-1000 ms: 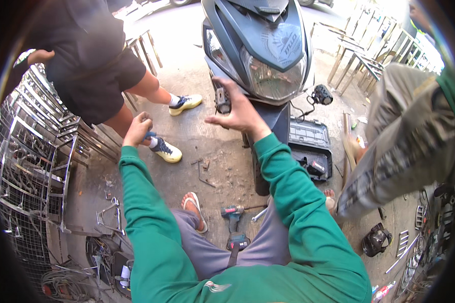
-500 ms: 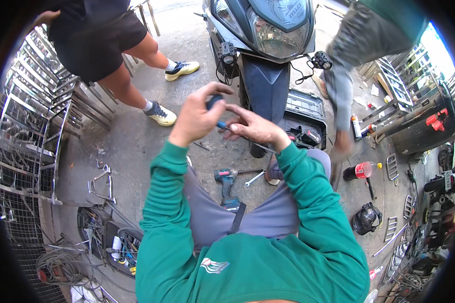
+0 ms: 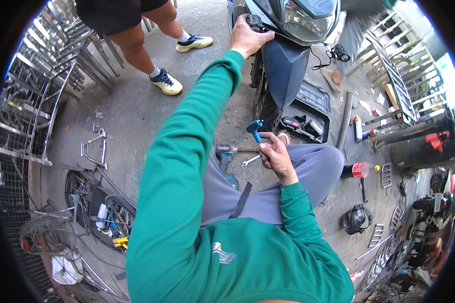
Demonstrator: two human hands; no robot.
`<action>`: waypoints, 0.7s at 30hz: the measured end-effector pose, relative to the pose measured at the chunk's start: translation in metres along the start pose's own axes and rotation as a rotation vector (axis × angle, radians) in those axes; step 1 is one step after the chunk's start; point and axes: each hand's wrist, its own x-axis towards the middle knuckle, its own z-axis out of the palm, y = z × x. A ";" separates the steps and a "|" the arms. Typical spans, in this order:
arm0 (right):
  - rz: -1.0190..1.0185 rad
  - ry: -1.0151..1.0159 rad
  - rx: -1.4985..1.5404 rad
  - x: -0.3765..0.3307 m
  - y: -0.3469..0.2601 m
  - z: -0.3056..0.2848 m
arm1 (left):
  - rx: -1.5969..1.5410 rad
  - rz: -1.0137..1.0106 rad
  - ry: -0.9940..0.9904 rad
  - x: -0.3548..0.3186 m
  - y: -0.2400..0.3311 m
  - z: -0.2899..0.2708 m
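Can see pale lettering high on the scooter (image 3: pixel 287 70), sliced off by the upper edge; beyond it, only a red label around the dark bottle (image 3: pixel 356 170), too small to read surely, small red marks inside the open case (image 3: pixel 316 103), and a pale emblem on the green sweater (image 3: pixel 182 166). Cannot see above the black shorts (image 3: pixel 108 15) of one bystander, cut off at the top, nor make out clearly the blurred grey trouser leg (image 3: pixel 355 38) of another. Can see just part of the drill (image 3: pixel 225 164) on the floor, half covered by the grey trousers (image 3: pixel 313 171), near a spanner (image 3: pixel 251 160). Stretches the left arm far up and forward, setting the left hand (image 3: pixel 250 38) around the dark lamp (image 3: pixel 254 21) at the scooter's side, thumb spread out rightward, fingers bent and partly hidden; cannot tell how tightly. Keeps the right elbow bent low beside the lap, with the right hand (image 3: pixel 277 157) near the thigh, pinching between thumb and curled fingers a blue-handled tool (image 3: pixel 256 129), crossbar uppermost, lower end hidden in the grip.
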 end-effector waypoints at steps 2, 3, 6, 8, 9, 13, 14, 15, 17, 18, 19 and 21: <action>-0.001 0.007 0.017 0.003 0.005 0.006 | -0.060 -0.038 0.130 -0.004 -0.001 0.017; -0.006 0.021 0.005 0.005 0.008 0.008 | -0.070 -0.007 0.228 -0.004 -0.002 0.023; 0.005 0.068 0.046 0.014 0.019 0.013 | -0.248 0.024 0.176 -0.001 -0.007 0.026; 0.057 0.086 0.041 0.019 0.026 0.015 | -0.207 0.095 0.142 0.003 -0.010 0.024; -0.030 0.020 0.057 0.022 0.028 0.016 | -0.184 0.107 0.142 0.005 -0.011 0.023; 0.033 -0.030 0.073 0.022 0.025 0.020 | -0.246 0.070 0.094 0.007 -0.011 0.021; 0.061 -0.039 0.091 0.021 0.022 0.021 | -0.235 0.063 0.101 0.006 -0.011 0.021; 0.090 -0.048 0.111 0.020 0.018 0.022 | -0.229 0.049 0.104 0.006 -0.010 0.021; 0.103 -0.043 0.111 0.019 0.012 0.024 | -0.266 0.049 0.114 0.006 -0.009 0.021; 0.106 -0.037 0.104 0.019 0.010 0.026 | -0.280 0.045 0.106 0.006 -0.010 0.021; 0.109 -0.028 0.097 0.019 0.009 0.027 | -0.294 0.041 0.097 0.007 -0.010 0.022; 0.124 -0.026 0.116 0.020 0.009 0.028 | -0.320 0.049 0.090 0.009 -0.013 0.022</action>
